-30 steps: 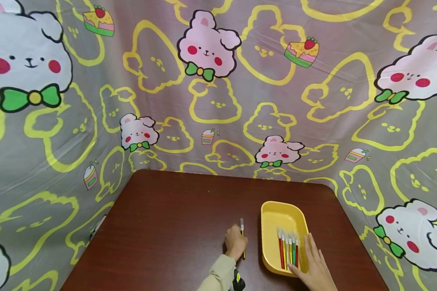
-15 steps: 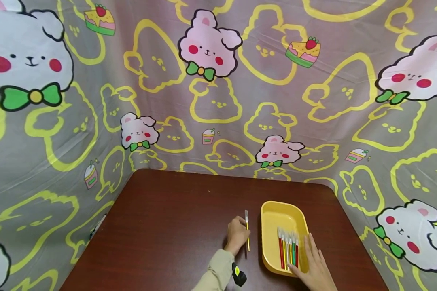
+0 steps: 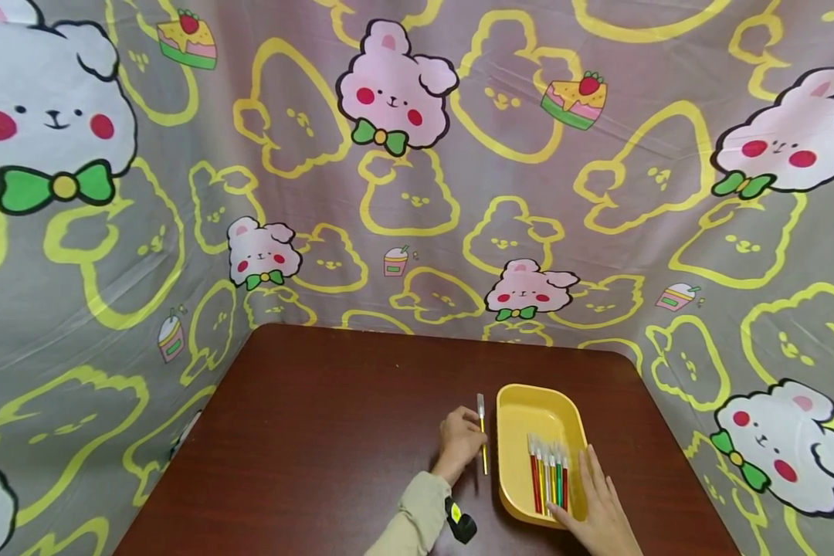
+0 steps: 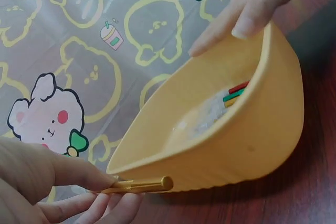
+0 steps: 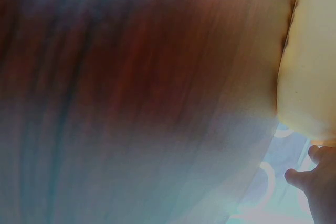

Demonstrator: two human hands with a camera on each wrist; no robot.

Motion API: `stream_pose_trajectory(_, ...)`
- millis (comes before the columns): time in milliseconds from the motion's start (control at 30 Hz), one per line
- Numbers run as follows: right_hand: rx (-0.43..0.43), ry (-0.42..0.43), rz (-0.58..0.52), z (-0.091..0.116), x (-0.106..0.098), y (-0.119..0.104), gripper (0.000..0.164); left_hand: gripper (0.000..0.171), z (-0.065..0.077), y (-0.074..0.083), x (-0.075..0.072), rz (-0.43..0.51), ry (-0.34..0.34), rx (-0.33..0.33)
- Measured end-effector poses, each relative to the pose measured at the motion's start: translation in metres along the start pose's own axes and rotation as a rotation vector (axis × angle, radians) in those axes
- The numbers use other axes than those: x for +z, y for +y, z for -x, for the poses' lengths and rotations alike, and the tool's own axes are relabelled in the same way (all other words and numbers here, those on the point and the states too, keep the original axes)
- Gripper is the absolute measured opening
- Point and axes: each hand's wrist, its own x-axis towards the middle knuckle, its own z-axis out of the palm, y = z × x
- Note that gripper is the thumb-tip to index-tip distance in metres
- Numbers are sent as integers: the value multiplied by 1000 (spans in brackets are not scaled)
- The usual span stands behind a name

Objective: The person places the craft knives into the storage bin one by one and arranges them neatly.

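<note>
My left hand (image 3: 459,444) pinches a slim gold pen-shaped tool (image 4: 143,184) with a clear cap, between thumb and fingers just left of the yellow tray (image 3: 517,409). In the head view the capped end points away from me, and the left wrist view shows the flat gold end. Several similar tools (image 3: 549,483), with red, gold, silver and green barrels, lie side by side in the near half of the tray. My right hand (image 3: 603,506) rests on the tray's near right corner, fingers straight along its right side, thumb at the near rim.
The tray stands on a dark brown table (image 3: 333,432), toward its right side. A patterned cloth (image 3: 417,185) with rabbit heads hangs around the back and sides. A black strap with a yellow mark (image 3: 459,516) is at my left wrist.
My left hand has moved right and slightly away from me, bringing the gold tool closer to the tray's left side. The right hand and tray stay in place.
</note>
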Motion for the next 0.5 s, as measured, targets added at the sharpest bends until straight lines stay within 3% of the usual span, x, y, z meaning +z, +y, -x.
stream_pose_trajectory(167,-6,10,-1,-1,0,0,114,30,-1,5,6,29,-34,-39)
stream_pose_trajectory(500,25,-21,-21,-2,-2,-2,114,31,3,12,22,64,-45,6)
